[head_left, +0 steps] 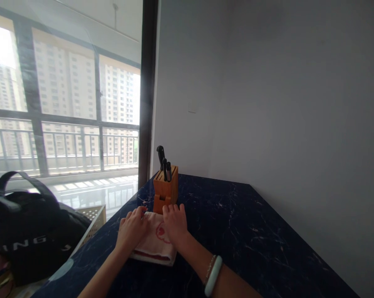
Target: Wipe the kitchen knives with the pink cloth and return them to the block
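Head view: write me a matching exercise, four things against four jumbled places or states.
1. Folded pale cloth with red print
2. Orange-brown wooden knife block
3. White-lettered black fabric bag
4. Pale green round bangle

A. Around the right arm
B. Black knife handles protrude from its top
C. Under the left hand and right hand
D. Left of the dark blue marbled tabletop

Pairs: 1-C, 2-B, 3-D, 4-A

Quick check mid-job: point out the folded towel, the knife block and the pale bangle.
Folded towel [152, 244], head view: on its upper face.
Knife block [162, 188], head view: on its front face.
Pale bangle [213, 276], head view: on its visible band.
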